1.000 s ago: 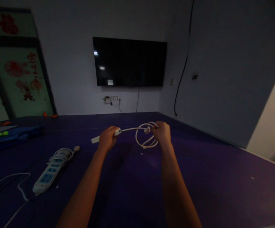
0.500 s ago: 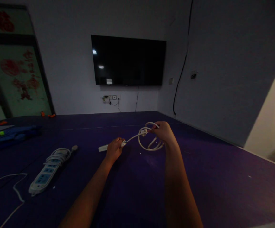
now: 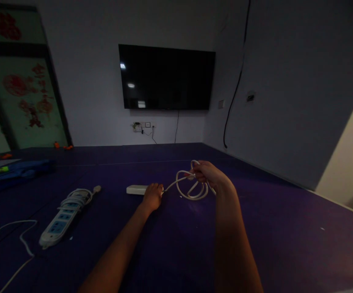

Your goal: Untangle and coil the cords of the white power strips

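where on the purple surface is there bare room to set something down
Widest: the purple surface between the right forearm and right wall, with a small white fleck. Narrower: between the cable-wound power strip and left forearm. Crowded: the middle, with left hand gripping the white strip, right hand holding looped cable; the left, with loose cord and blue cloth.

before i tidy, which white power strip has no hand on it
The long white strip with blue sockets, at left, its white cord bundled on it; the other white strip is under the left hand.
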Available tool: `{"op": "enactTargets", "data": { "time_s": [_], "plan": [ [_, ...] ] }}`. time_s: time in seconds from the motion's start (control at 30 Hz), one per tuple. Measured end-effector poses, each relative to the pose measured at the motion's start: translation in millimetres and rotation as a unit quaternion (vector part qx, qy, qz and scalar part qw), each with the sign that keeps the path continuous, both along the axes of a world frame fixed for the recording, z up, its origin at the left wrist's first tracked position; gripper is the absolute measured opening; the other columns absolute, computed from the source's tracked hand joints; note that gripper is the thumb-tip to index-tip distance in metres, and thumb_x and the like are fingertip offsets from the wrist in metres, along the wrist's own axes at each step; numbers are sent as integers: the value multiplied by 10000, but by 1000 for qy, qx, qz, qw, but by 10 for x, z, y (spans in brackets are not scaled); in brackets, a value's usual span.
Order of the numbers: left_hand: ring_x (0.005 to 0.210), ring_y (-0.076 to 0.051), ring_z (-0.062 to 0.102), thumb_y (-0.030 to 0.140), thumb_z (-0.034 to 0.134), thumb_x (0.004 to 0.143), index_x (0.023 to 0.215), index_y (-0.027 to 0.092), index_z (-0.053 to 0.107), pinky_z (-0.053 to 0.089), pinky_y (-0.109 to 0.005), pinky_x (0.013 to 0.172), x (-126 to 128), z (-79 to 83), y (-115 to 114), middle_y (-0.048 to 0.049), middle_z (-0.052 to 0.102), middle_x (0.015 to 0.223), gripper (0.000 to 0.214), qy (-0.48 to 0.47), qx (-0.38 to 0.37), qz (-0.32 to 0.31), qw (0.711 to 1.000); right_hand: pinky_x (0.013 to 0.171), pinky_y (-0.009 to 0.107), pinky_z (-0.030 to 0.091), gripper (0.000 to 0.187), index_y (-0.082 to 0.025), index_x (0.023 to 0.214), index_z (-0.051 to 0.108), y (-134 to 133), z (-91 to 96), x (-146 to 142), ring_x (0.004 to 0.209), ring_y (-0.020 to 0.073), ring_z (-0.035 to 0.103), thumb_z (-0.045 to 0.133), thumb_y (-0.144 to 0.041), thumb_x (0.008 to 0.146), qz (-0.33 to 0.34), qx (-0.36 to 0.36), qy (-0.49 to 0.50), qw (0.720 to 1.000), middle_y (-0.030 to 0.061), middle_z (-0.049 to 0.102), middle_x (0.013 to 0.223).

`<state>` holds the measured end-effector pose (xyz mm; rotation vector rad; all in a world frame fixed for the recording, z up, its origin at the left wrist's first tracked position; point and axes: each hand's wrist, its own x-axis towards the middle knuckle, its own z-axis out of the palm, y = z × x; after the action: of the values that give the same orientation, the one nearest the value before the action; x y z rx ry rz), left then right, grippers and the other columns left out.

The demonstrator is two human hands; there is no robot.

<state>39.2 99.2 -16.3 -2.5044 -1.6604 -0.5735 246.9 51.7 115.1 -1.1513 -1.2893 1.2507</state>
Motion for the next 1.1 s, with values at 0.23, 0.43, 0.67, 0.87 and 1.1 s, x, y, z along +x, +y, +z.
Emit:
{"op": "enactTargets", "data": {
  "time_s": [0.23,0.43,0.67,0.87,1.1],
  "plan": [
    [1179,-289,436,152,488,702,1176,132,519,259,-409,1017,29,-86,-26,-172,541,1195,476,15,-57,-1,998,343,157,136,194,-190,651,353,81,-50,-108,311,27,238,374,-67,800,-17,-34,-26,999,35,567,502],
    [1264,-321,358,169,455,701,1225,60,484,217,-447,1037,58,-112,-30,-228,462,1301,536,-11,-107,12,994,339,154,128,213,-194,648,338,89,-49,-180,301,26,227,349,-114,845,-16,-36,-32,999,20,539,459],
    [1283,-337,329,305,530,702,1274,60,406,284,-441,999,127,292,-88,-248,390,1360,635,-93,-92,5,991,337,140,125,208,-198,644,337,142,-110,-276,298,34,248,387,-120,830,2,-30,-39,999,-30,451,377],
    [710,-149,576,308,614,704,983,187,517,439,-267,666,258,616,-265,-6,610,759,319,-353,-55,-179,917,338,152,104,157,-199,653,342,62,-31,-352,280,27,222,398,-138,785,11,-3,-11,1000,9,541,428],
    [674,-144,554,341,675,671,814,158,607,428,-259,620,271,632,-297,-20,596,731,242,-325,-87,-231,913,357,187,95,99,-219,759,342,-178,230,-201,309,28,146,423,-182,715,-16,147,95,985,27,631,557]
  ]
}}
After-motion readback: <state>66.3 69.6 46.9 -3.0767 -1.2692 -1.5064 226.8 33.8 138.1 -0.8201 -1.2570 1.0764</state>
